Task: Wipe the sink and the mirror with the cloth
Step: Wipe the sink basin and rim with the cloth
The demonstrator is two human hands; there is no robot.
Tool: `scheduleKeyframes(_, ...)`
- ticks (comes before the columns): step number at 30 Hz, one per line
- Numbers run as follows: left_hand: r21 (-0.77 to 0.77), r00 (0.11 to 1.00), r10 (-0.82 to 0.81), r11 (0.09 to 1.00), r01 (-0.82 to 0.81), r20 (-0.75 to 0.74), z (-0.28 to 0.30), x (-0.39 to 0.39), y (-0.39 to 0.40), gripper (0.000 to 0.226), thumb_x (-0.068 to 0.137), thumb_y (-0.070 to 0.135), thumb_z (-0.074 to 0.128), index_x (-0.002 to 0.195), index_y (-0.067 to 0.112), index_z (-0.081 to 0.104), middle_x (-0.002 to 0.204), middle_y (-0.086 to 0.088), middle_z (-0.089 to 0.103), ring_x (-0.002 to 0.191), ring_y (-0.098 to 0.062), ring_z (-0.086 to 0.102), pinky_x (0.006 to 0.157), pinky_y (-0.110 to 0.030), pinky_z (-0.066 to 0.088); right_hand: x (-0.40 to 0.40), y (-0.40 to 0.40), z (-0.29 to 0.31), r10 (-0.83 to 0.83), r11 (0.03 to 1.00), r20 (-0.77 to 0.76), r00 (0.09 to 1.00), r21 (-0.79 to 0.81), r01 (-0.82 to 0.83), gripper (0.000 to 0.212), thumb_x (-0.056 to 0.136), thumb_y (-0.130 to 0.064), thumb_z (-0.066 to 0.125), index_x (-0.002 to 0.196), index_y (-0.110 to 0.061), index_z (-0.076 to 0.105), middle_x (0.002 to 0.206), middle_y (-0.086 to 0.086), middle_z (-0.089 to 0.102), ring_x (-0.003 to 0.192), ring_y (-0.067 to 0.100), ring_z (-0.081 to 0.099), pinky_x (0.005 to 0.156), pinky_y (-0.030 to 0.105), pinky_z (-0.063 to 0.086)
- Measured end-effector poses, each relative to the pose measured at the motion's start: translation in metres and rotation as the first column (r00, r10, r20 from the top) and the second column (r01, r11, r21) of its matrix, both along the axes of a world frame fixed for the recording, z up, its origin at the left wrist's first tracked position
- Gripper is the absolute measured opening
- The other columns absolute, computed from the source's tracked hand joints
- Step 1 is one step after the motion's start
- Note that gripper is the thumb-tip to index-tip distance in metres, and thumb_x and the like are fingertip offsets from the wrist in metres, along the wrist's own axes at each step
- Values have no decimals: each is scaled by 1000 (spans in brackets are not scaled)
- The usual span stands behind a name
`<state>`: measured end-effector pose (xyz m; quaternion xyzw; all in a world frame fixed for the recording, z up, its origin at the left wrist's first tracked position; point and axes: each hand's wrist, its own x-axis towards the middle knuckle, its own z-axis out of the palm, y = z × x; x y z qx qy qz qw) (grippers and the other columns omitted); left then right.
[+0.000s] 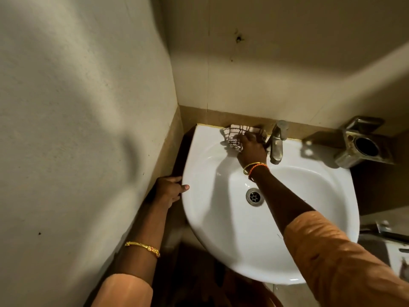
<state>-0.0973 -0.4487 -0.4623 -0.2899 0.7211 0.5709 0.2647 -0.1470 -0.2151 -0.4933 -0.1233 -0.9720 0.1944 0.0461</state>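
A white sink (212, 220) hangs on the tiled wall, with a metal drain (254, 196) in its bowl. My right hand (251, 147) grips a checked white cloth (234, 135) and holds it against the sink's back rim, just left of the metal tap (277, 141). My left hand (170, 190) holds the sink's left edge, thumb on top of the rim and fingers curled under it. No mirror is in view.
A side wall (77, 129) stands close on the left, leaving a narrow dark gap beside the sink. A worn metal holder (363, 145) with a round opening is fixed to the wall at the right. Some fittings show at the lower right edge.
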Motion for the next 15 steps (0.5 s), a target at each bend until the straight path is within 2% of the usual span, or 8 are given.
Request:
scheduleKeyframes(2,12,1000,16,1000,-15,-12,-2,4,0,54,81,-5,65,132,5,49,138,-14,51,124,-31,50,98,-39,42,7,1,-3,-103,993,-2,995,-55,103,50,80,-4,54,127,-21,54,141,10,44,126,38,44,99,49,42)
scheduleKeyframes(4,28,999,34,999,-34,-24,-2,6,1,53,82,-5,63,132,4,49,137,-15,52,122,-31,52,96,-38,42,1,-18,2,-184,982,62,981,-27,186,51,81,-7,53,130,-23,51,147,8,38,133,39,35,104,51,35)
scheduleKeyframes(5,34,999,43,999,-42,-28,-2,6,2,52,82,-6,62,132,4,50,136,-16,53,119,-30,53,92,-36,42,-5,-33,4,-188,982,116,975,-5,190,52,83,-11,53,133,-24,47,150,7,34,137,40,28,106,54,33)
scheduleKeyframes(7,47,997,61,997,-60,-36,-1,6,4,51,82,-8,61,131,2,51,133,-17,55,113,-28,56,84,-30,40,-15,-73,6,-99,995,192,976,45,92,52,88,-19,53,138,-26,41,152,8,29,141,43,17,105,58,33)
scheduleKeyframes(9,56,995,91,994,-89,-48,-4,8,3,50,82,-9,61,130,1,52,132,-18,56,116,-30,55,82,-29,40,-24,-103,4,-13,993,197,980,118,-11,48,91,-26,52,137,-25,40,150,10,32,139,46,18,101,58,35)
scheduleKeyframes(11,53,991,122,992,-118,-63,-5,10,1,49,80,-7,64,127,0,54,129,-19,58,108,-29,57,75,-27,44,-30,-100,8,29,982,198,980,179,-65,44,91,-31,52,134,-25,44,145,10,37,136,46,25,100,58,33)
scheduleKeyframes(13,70,987,150,987,-146,-53,-6,11,-1,47,78,-5,67,124,1,57,124,-19,61,95,-23,55,60,-24,42,-30,-70,12,-6,981,182,983,190,-29,43,89,-27,54,131,-29,48,143,6,40,135,42,28,99,59,33)
scheduleKeyframes(15,73,982,187,980,-184,-25,-6,11,-2,44,77,-2,70,120,1,59,119,-19,63,85,-22,54,57,-23,39,-26,-41,12,-67,982,162,985,184,37,48,87,-17,53,132,-33,48,143,2,41,135,38,30,98,60,34)
